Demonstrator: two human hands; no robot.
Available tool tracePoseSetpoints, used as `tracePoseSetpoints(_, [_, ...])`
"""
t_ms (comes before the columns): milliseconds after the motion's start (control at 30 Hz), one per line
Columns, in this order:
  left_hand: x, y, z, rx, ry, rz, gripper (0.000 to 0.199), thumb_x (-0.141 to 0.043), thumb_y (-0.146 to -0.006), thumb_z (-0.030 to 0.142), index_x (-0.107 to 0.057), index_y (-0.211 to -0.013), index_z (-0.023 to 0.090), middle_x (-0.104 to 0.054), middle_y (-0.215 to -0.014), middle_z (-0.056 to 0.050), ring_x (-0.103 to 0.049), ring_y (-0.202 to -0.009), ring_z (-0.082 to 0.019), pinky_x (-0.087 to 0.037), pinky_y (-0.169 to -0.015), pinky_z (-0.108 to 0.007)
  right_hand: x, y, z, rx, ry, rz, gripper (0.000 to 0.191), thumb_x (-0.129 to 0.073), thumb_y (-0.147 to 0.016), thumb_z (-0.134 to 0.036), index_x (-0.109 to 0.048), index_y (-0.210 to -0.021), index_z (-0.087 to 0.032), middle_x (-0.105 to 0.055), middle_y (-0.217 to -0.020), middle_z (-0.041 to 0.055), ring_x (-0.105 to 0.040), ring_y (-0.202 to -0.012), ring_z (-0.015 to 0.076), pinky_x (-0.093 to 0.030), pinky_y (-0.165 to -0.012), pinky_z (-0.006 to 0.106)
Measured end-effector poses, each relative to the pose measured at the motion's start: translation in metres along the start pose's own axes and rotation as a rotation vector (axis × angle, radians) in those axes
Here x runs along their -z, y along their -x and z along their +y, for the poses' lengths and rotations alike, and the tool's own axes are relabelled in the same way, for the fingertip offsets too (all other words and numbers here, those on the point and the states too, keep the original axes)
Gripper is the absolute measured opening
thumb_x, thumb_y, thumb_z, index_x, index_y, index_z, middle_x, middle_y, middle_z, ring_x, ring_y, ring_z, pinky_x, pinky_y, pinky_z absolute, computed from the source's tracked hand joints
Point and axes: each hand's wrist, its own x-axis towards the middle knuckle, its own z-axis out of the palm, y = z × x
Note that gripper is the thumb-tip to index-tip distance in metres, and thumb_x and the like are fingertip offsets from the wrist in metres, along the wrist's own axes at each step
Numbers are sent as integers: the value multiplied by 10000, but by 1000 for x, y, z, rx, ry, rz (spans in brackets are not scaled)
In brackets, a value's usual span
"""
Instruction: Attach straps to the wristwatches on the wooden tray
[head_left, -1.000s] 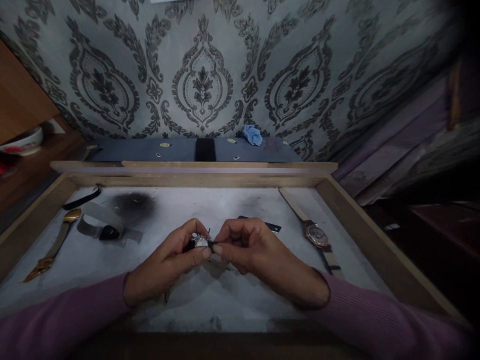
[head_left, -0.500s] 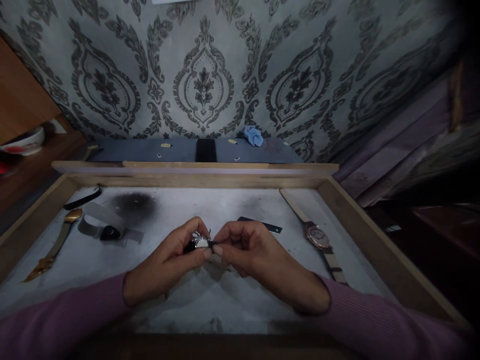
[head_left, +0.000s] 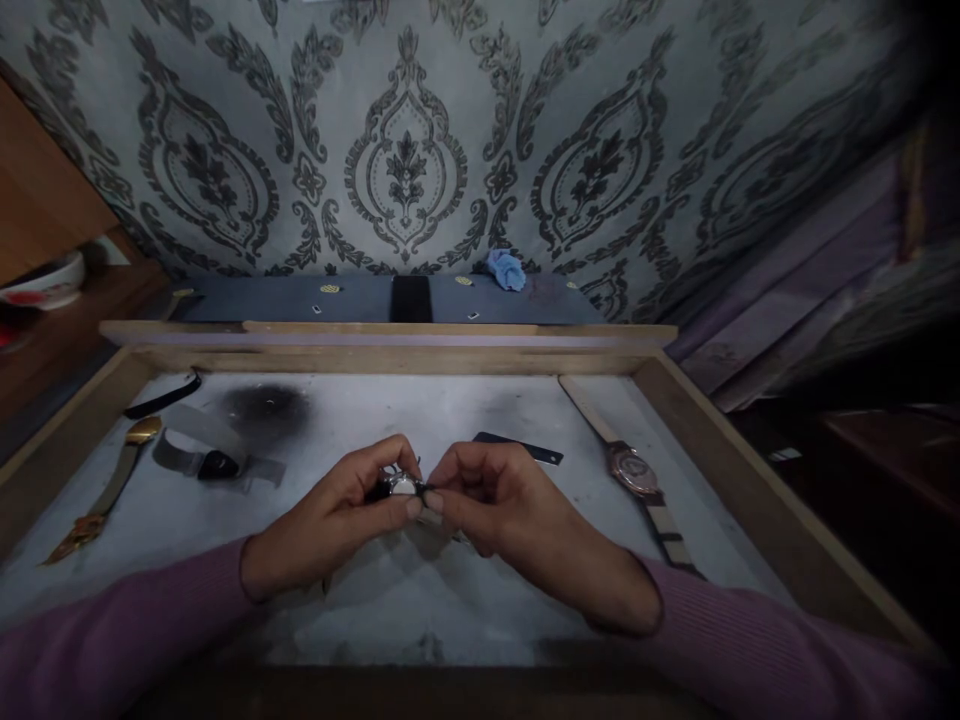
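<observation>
Over the middle of the tray, my left hand is closed around a small wristwatch, its pale round face and silvery case showing between thumb and fingers. My right hand is closed too, its thumb and forefinger pinching the watch's dark strap right beside the case. The fingertips of both hands almost meet there and hide part of the strap. Below the hands something pale hangs or lies, too dim to make out. A flat dark strip lies just behind my right hand.
A wooden-rimmed tray surrounds the white surface. To the left lie a gold watch, a black strap and a smartwatch-like piece. A watch with a light strap lies right. Behind are a black phone-like slab and a blue cloth.
Both hands keep the same grip on the watch and strap. Only a slight shift of the whole view shows.
</observation>
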Motion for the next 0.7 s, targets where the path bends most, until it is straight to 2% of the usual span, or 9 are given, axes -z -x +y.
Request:
tracePoseSetpoints(233, [6,-2,-4,94,82,-73,125,-565,-855,292,-475,-852,206,-295,-555,103,-208,-490,-84,-170,-446,-205,-1,0,-4,-7,22,-4,194,-712,-719,-274,-573,-691,-141,-474,-492,-79,-358,-407,28,-268,-375,154])
tracePoseSetpoints(500, [10,-5,-3,198,150,-98,209,-599,-821,377,-484,-839,204,-288,-550,98,-185,-479,-82,-159,-434,-203,-1,2,-6,-76,-53,13,243,-786,-659,-277,-587,-692,-141,-550,-543,-54,-367,-414,26,-267,-375,161])
tracePoseSetpoints(700, [10,-6,-1,228,160,-103,243,-579,-836,421,-494,-822,194,-249,-510,105,-160,-470,-85,-141,-434,-214,-1,0,-5,-81,-86,14,242,-793,-647,-259,-585,-674,-139,-537,-523,-67,-349,-394,14,-252,-366,156])
